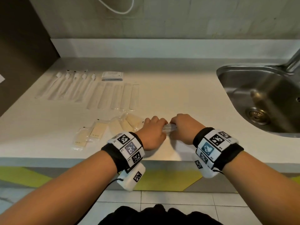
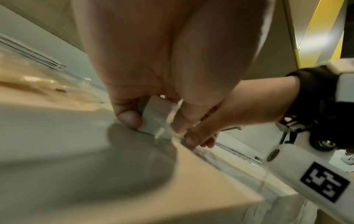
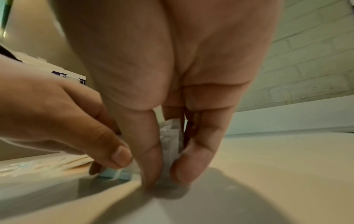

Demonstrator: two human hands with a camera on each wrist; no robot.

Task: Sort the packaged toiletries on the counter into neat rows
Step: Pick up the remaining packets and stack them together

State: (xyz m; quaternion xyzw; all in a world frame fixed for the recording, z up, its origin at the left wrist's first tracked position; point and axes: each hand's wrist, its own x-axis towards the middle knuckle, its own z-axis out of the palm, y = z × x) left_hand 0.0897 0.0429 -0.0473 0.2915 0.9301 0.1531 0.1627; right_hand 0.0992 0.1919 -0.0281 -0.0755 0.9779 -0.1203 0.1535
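Both hands meet over a small stack of pale, clear-wrapped packets (image 1: 169,127) standing on edge on the white counter (image 1: 186,101). My left hand (image 1: 154,129) pinches the left end of the stack (image 2: 155,116) between thumb and fingers. My right hand (image 1: 181,127) pinches the right end (image 3: 170,145) the same way. A row of wrapped toothbrushes (image 1: 68,86) and a row of wrapped combs (image 1: 113,96) lie at the back left. Several cream packets (image 1: 103,129) lie loosely to the left of my hands.
A flat grey-white packet (image 1: 112,76) lies behind the combs. A steel sink (image 1: 263,101) with a tap (image 1: 293,62) takes up the right side. The counter's front edge (image 1: 162,159) runs just under my wrists. A brown wall panel (image 1: 19,46) bounds the left.
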